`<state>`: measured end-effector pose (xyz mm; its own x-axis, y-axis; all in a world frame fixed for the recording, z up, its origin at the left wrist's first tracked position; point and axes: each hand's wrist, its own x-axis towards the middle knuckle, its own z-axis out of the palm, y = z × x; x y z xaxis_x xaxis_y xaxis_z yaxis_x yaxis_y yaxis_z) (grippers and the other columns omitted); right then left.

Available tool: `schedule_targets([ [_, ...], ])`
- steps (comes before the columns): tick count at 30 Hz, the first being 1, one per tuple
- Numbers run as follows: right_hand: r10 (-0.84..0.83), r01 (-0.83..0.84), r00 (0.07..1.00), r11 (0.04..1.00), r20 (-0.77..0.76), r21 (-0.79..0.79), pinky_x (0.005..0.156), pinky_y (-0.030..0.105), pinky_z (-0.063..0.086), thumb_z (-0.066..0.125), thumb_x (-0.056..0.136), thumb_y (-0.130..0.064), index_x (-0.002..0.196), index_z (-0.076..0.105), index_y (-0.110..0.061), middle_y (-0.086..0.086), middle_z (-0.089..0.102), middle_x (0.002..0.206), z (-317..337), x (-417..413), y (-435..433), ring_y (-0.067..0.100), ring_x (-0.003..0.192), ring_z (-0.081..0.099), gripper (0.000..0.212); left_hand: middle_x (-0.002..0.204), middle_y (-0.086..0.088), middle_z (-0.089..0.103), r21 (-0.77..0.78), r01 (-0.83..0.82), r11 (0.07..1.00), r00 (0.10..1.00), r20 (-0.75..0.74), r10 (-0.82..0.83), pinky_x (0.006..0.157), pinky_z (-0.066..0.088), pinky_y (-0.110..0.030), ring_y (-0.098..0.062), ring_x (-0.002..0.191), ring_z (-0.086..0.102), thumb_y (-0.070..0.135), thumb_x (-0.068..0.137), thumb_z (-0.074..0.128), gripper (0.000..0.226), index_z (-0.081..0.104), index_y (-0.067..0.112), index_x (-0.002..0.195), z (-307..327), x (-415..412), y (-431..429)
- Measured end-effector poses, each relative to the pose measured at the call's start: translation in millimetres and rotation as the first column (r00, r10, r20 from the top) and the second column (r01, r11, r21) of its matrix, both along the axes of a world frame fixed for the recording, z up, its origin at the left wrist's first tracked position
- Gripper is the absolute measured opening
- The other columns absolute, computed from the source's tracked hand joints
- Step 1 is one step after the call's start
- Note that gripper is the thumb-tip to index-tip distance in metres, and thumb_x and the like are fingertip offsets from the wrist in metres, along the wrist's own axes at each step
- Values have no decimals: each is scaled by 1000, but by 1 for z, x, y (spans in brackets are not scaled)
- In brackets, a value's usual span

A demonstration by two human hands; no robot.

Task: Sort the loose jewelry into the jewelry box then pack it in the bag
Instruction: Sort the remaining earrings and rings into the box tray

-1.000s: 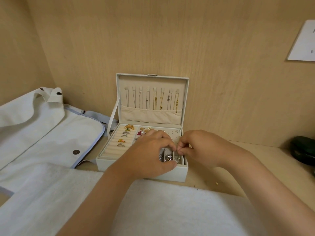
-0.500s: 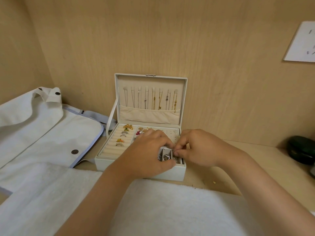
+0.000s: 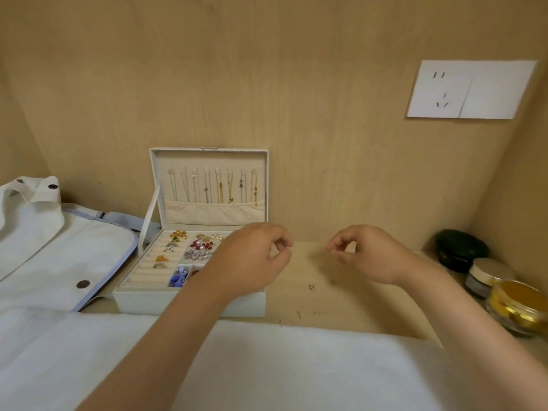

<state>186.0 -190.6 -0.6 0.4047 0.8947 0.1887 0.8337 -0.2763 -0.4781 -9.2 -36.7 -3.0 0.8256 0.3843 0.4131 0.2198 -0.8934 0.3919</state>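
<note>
The white jewelry box stands open against the wooden back wall. Necklaces hang inside its raised lid. Rings sit in the left ring rolls, and earrings and brooches fill the small compartments. My left hand hovers over the box's right side with fingers loosely curled, thumb near the index tip, and nothing visible in it. My right hand hangs above the bare shelf to the right of the box, loosely curled and empty. A tiny loose jewelry piece lies on the wood between my hands. The white bag lies at the left.
A white towel covers the shelf's front. At the right corner stand a dark round case, a silver-lidded jar and a gold-lidded jar. Tiny specks lie near the towel edge. A wall socket is up right.
Both hands have left the box's front right compartment and parted. The right hand moved right over the shelf, the left hand rose. The view has shifted right.
</note>
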Motion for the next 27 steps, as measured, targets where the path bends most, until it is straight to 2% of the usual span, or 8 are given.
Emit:
schedule_targets([
  [4,27,-31,998,995,-50,-93,84,21,49,72,87,-19,78,63,-46,-13,70,90,-25,10,-10,6,88,65,30,94,19,62,-14,23,1000,993,-116,-25,76,45,-25,5,77,51,30,90,57,15,67,34,101,-3,44,-22],
  [8,45,-56,994,993,-98,-109,82,24,49,75,86,-21,96,73,-36,-11,68,83,-38,14,-4,5,77,61,17,108,9,67,43,-3,999,939,-343,18,84,45,-25,-14,104,60,23,92,51,24,68,33,106,-19,68,-27],
  [12,42,-55,995,990,-95,-131,84,25,51,75,84,-22,96,75,-35,-12,70,84,-46,18,2,7,83,65,18,108,10,66,14,-44,999,896,-442,45,87,45,-25,-13,103,59,24,89,53,22,69,34,100,-30,69,-28],
  [16,23,-35,996,991,-90,-132,84,25,53,78,80,-23,88,77,-31,-17,72,84,-54,22,8,1,84,65,12,84,17,62,-14,-55,998,897,-441,43,77,45,-23,-6,88,58,27,82,63,11,70,34,88,-37,68,-27],
  [19,15,-30,990,994,-143,-107,85,27,55,78,81,-22,80,76,-32,-16,74,83,-54,24,8,1,84,67,11,89,13,65,-19,-65,998,906,-421,51,76,48,-24,-9,87,62,27,83,66,8,71,32,87,-41,69,-27],
  [21,28,-45,981,995,-193,-83,83,23,54,74,85,-14,83,76,-31,-11,75,84,-54,26,6,3,83,68,17,89,12,66,-7,-56,998,912,-408,48,77,50,-25,-9,86,62,28,82,68,6,71,30,86,-42,68,-26],
  [24,47,-53,968,998,-247,-17,75,19,51,71,87,-8,87,76,-30,-5,75,85,-52,27,4,5,77,65,22,90,12,67,-6,-36,999,932,-362,31,77,49,-25,-8,88,62,27,83,68,5,69,29,87,-42,65,-26],
  [27,60,-45,939,998,-338,54,64,12,43,64,89,-1,87,72,-29,-7,70,79,-49,26,4,-4,62,55,30,88,13,68,-31,-62,998,970,-239,52,75,50,-26,-7,87,61,23,85,64,10,67,30,90,-38,63,-27],
])
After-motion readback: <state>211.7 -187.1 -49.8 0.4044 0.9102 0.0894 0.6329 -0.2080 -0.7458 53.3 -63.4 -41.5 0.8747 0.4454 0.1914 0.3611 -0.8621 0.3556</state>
